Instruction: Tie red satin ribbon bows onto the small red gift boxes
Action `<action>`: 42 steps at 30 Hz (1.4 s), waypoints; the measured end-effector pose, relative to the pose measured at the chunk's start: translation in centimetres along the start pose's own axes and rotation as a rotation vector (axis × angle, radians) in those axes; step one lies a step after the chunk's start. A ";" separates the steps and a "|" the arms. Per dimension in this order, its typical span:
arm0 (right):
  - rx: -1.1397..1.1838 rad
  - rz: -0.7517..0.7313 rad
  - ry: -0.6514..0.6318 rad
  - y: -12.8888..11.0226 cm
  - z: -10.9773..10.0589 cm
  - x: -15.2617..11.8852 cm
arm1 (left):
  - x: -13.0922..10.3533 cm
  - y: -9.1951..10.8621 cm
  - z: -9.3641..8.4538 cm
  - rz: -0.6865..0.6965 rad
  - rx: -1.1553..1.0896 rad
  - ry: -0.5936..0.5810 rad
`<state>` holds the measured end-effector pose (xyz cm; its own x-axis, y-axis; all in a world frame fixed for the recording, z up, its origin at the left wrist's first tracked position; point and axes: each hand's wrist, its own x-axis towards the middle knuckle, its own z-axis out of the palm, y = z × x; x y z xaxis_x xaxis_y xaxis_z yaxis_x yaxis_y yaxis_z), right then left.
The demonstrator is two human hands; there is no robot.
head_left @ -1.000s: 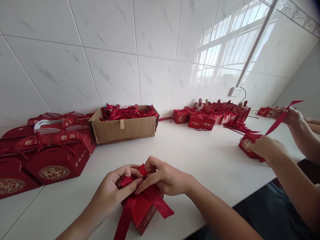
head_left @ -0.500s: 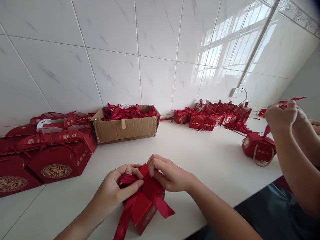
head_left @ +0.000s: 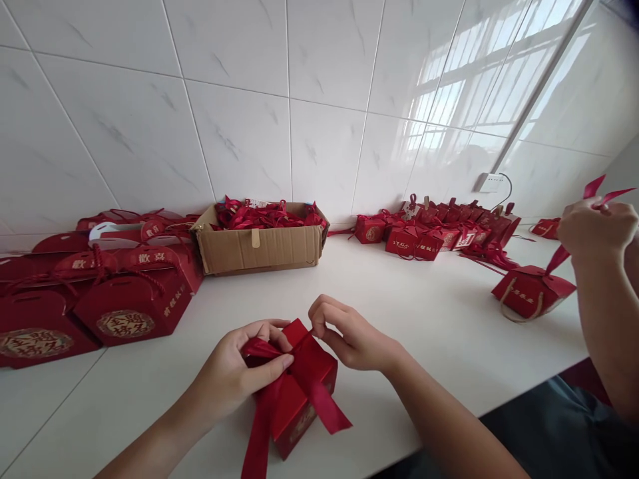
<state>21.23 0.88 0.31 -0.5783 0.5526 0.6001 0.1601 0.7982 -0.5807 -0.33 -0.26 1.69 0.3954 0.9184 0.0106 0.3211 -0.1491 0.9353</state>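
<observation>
box: small red gift box [head_left: 299,392] at near edge of white counter [head_left: 399,313], centre-left, one corner turned toward the viewer
ribbon: red ribbon [head_left: 319,399] crosses the lid, two tails hang off the near side, left and right
left hand: left hand [head_left: 234,376] pinched shut on the ribbon loop over the lid
right hand: right hand [head_left: 352,336] fingers curled on the ribbon's other part at the box's far-right top edge; grip probably closed, partly hidden
done: box closed, ribbon wrapped and crossed
left: bow not yet formed, looks loose
axis: box roughly cubic, diagonal runs near-left to far-right; tails point near
around: cardboard box [head_left: 259,243] of ribbons far; finished small boxes [head_left: 429,233] far right; large red handled boxes [head_left: 130,293] left; another person's hand [head_left: 594,229] right, holding ribbon above another box [head_left: 532,293]
</observation>
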 end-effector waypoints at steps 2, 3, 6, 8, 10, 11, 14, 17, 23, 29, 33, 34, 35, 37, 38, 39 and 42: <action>0.075 0.019 0.038 0.1 0.4 0.1 | 0.0 -0.1 0.0 0.004 0.011 -0.009; 0.124 0.046 0.058 0.1 0.5 0.1 | 0.0 -0.1 0.1 0.004 0.013 -0.016; 0.240 0.189 0.094 0.1 0.4 0.2 | 0.0 -0.2 0.1 -0.007 -0.007 -0.036; 0.260 0.303 0.061 0.3 0.2 0.2 | 0.0 -0.3 0.0 -0.010 -0.022 -0.045; 0.247 0.395 -0.018 0.4 -0.1 0.2 | 0.0 -0.5 -0.1 -0.012 -0.022 -0.046; 0.240 0.430 -0.057 0.5 -0.1 0.2 | 0.0 -0.5 -0.1 -0.011 -0.015 -0.047; 0.260 0.486 -0.114 0.5 0.0 0.2 | 0.1 -0.5 -0.2 0.002 0.022 -0.042; 0.372 0.517 -0.107 0.3 0.2 0.3 | 0.0 -0.2 -0.2 0.010 0.047 -0.045; 0.647 0.556 -0.085 0.3 -0.1 0.2 | 0.0 -0.4 -0.2 0.013 -0.008 -0.030; 0.668 0.592 -0.134 0.4 -0.5 0.1 | -0.2 -0.1 0.0 -0.018 -0.017 -0.015; 0.466 0.674 -0.178 0.0 -0.5 0.2 | -0.3 0.3 0.1 -0.019 -0.020 -0.026; 0.443 0.685 -0.179 0.0 -0.5 0.2 | -0.3 0.4 0.1 -0.019 -0.023 -0.025; 0.436 0.689 -0.178 -0.1 -0.5 0.2 | -0.3 0.5 0.1 -0.018 -0.022 -0.025; 0.466 0.677 -0.178 -0.3 -0.4 0.3 | -0.3 0.5 0.1 -0.014 -0.011 -0.019; 0.498 0.668 -0.178 -0.4 -0.4 0.3 | -0.3 0.5 0.1 -0.011 -0.004 -0.017; 0.535 0.660 -0.174 -0.5 -0.4 0.3 | -0.3 0.5 0.1 -0.005 0.001 -0.016; 0.641 0.630 -0.159 -0.4 -0.5 0.4 | -0.3 0.6 0.1 0.008 0.005 -0.014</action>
<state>21.31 0.84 1.04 -0.6455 0.7636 0.0133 0.0354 0.0474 -0.9982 -0.18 -0.67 2.18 0.4096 0.9122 0.0134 0.3222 -0.1584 0.9333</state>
